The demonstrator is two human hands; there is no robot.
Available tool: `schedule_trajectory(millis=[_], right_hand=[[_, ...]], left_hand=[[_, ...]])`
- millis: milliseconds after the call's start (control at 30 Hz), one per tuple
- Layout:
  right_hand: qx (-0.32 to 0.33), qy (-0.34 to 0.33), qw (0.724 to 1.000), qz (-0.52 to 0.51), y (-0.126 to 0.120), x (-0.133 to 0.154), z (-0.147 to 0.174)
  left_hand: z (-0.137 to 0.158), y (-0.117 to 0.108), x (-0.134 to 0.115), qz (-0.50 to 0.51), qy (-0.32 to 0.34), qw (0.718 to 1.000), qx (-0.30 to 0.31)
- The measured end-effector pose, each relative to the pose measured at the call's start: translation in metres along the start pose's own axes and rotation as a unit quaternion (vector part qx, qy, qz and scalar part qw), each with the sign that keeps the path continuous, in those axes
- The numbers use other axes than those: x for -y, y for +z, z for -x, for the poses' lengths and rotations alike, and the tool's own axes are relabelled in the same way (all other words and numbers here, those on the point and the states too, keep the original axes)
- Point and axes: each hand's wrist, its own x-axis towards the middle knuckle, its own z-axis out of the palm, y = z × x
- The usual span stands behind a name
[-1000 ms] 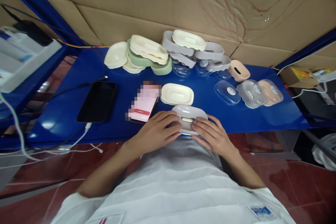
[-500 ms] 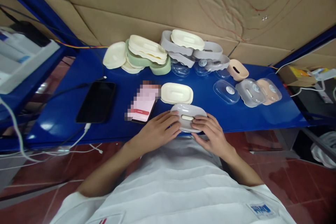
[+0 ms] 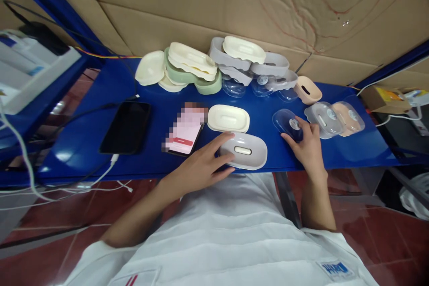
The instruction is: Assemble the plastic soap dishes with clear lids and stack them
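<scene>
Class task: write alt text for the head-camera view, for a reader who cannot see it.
A person's left hand rests on a grey soap dish at the edge of a blue table, while the right hand touches a clear lid. Two phones and stacked soap dishes lie beyond.

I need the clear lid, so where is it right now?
The clear lid lies on the blue table, right of the grey dish, under the right hand's fingertips.
</scene>
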Motion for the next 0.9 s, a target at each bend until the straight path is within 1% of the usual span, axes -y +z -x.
schedule_trajectory(millis=[67,133,200,267,333,367,433,600,767,900], right_hand=[[-0.031,-0.018,0.998,-0.048,-0.004,0.012,0.006],[-0.042,-0.047,0.992,-0.109,-0.010,0.032,0.014],[-0.011,-0.099,0.981,-0.166,-0.013,0.054,0.024],[0.039,-0.176,0.964,-0.196,-0.013,0.074,0.032],[0.075,-0.253,0.945,-0.193,-0.008,0.088,0.039],[0.083,-0.283,0.938,-0.183,-0.005,0.092,0.041],[0.087,-0.321,0.930,-0.156,0.001,0.098,0.045],[0.066,-0.348,0.929,-0.104,0.007,0.100,0.048],[0.054,-0.366,0.925,-0.089,0.010,0.098,0.048],[0.049,-0.371,0.923,-0.090,0.013,0.097,0.048]], left_hand=[[0.000,0.000,0.000,0.015,-0.023,1.000,-0.006],[0.001,0.001,0.000,0.036,-0.040,0.998,-0.026],[0.001,0.002,0.001,0.055,-0.045,0.996,-0.046],[0.001,0.003,0.003,0.065,-0.047,0.995,-0.058],[0.002,0.005,0.004,0.070,-0.047,0.995,-0.060],[0.002,0.005,0.005,0.072,-0.048,0.995,-0.059],[0.003,0.005,0.005,0.077,-0.053,0.994,-0.052],[0.005,0.006,0.008,0.073,-0.052,0.995,-0.034],[0.006,0.010,0.011,0.058,-0.027,0.996,-0.060],[0.006,0.012,0.012,0.051,-0.022,0.997,-0.060]])
